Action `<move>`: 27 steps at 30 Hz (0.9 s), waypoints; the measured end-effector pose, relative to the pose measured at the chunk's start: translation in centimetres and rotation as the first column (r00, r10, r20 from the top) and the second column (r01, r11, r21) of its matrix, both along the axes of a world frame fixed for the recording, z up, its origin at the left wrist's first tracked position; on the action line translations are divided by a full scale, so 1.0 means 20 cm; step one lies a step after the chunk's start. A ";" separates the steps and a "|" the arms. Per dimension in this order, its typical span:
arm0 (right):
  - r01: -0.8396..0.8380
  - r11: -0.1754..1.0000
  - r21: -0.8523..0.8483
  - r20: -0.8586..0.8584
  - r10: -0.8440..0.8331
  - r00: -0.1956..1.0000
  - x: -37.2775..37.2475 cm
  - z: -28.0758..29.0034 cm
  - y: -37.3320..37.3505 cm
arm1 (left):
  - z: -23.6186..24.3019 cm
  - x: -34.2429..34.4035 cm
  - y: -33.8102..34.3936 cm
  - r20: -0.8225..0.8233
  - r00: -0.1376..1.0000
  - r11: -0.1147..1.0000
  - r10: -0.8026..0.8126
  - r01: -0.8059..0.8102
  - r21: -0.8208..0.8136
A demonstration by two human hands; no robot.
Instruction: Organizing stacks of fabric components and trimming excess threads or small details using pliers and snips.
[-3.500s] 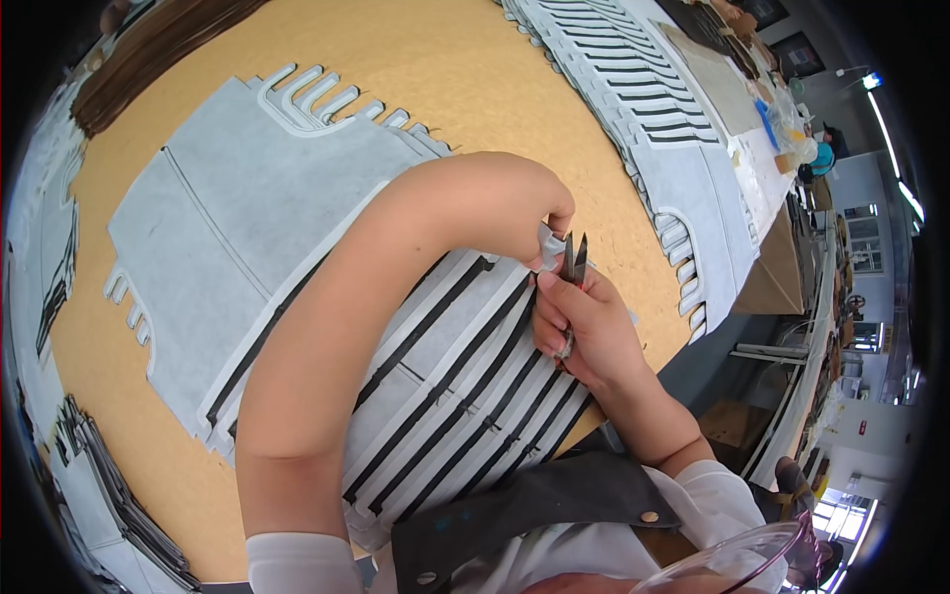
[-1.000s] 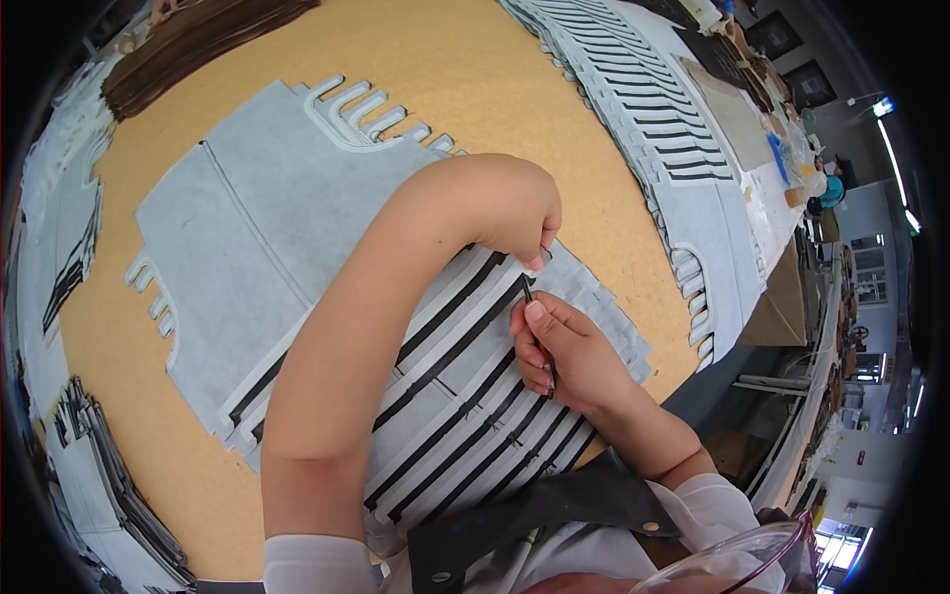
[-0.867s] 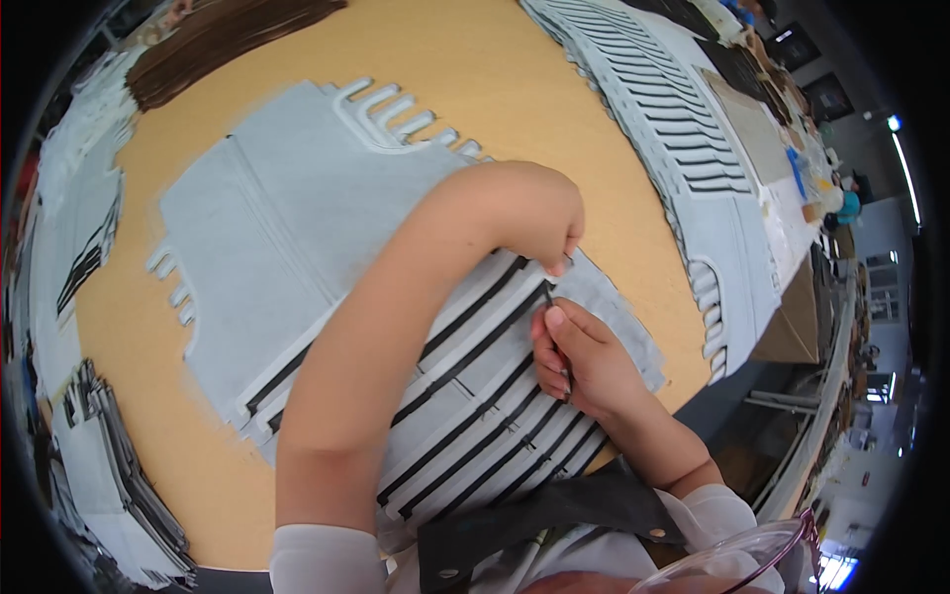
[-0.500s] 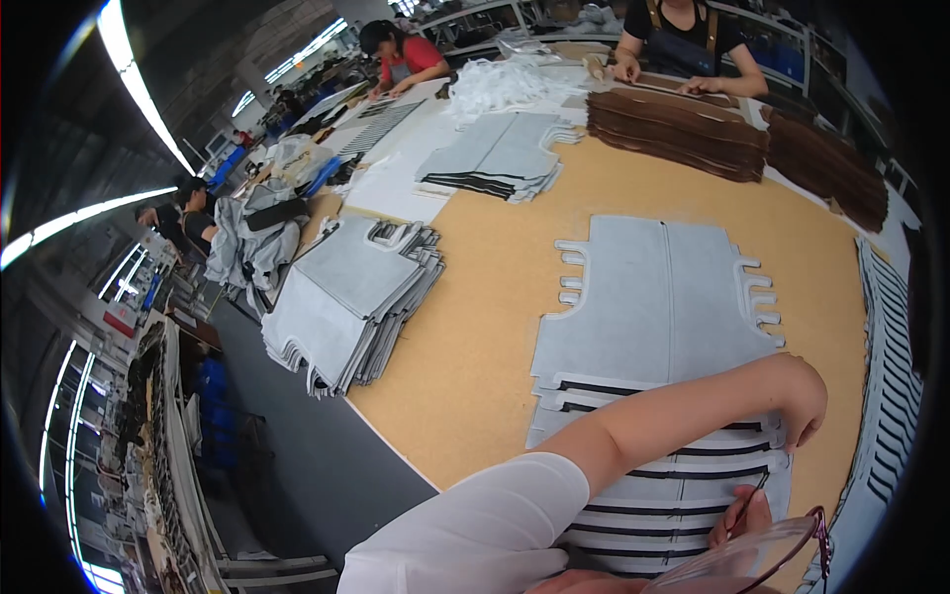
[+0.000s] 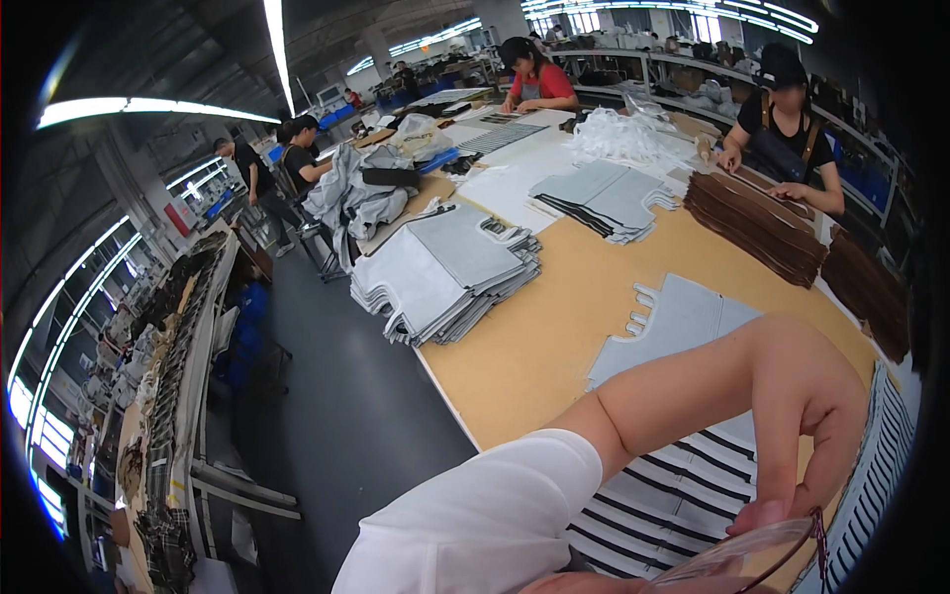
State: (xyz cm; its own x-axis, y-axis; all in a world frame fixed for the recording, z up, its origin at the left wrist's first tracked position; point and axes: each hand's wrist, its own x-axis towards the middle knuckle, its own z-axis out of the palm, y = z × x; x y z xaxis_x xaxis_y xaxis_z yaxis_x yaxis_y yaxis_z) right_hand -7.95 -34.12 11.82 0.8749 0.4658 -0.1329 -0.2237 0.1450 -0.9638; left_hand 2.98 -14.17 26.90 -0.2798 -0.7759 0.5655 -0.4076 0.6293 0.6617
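My left arm crosses the lower right, and my left hand (image 5: 802,436) bends down with curled fingers, its fingertips partly behind the lens of the glasses (image 5: 821,544); I cannot make out what they hold. Under the arm lies a pale grey panel (image 5: 673,312) with finger-shaped tabs on its side and black-and-white stripes (image 5: 653,475) on its lower part. My right hand is hidden. A long pile of striped grey pieces (image 5: 871,475) runs along the right edge.
The tan work surface (image 5: 505,366) also bears stacked grey panels (image 5: 426,277), brown strips (image 5: 752,228) and crumpled white material (image 5: 618,134). Co-workers (image 5: 792,139) (image 5: 534,84) work along the far side, others (image 5: 297,158) at the left. A loaded rack (image 5: 178,396) lines the grey aisle (image 5: 327,356).
My view has swung up and left toward the room and co-workers. My left hand looms much closer in the picture, and my right hand, earlier gripping snips, has gone out of sight.
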 end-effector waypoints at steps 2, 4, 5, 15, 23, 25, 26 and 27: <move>-0.002 0.994 0.105 -0.086 0.011 0.996 0.00 -0.05 -0.04 | 0.04 -0.09 0.07 0.003 0.994 0.988 -0.106 0.105 0.114; 0.018 0.979 0.204 -0.173 0.018 0.985 0.02 -0.13 -0.10 | 0.02 -0.21 0.12 0.018 0.993 0.990 -0.117 0.115 0.079; 0.035 0.971 0.238 -0.214 0.017 0.977 0.02 -0.09 -0.09 | 0.04 -0.27 0.15 0.034 0.990 0.990 -0.137 0.136 0.029; 0.095 0.992 -0.087 0.777 0.008 0.630 0.21 -0.59 -0.24 | 0.00 -0.69 0.22 0.054 0.998 0.975 -0.021 0.033 -0.221; 0.407 0.912 0.046 -0.157 -0.395 0.905 0.06 -0.38 -0.09 | -0.04 -0.81 0.24 0.053 0.999 0.975 0.014 -0.002 -0.221; 0.380 0.925 0.019 -0.162 -0.372 0.914 0.08 -0.40 -0.10 | -0.05 -0.84 0.24 0.056 0.998 0.975 0.021 -0.008 -0.221; 0.378 0.926 0.021 -0.162 -0.370 0.915 0.07 -0.40 -0.10 | -0.05 -0.85 0.24 0.055 0.998 0.975 0.024 -0.011 -0.222; 0.361 0.932 0.030 -0.159 -0.352 0.922 0.06 -0.40 -0.09 | -0.06 -0.86 0.24 0.055 0.998 0.975 0.027 -0.014 -0.223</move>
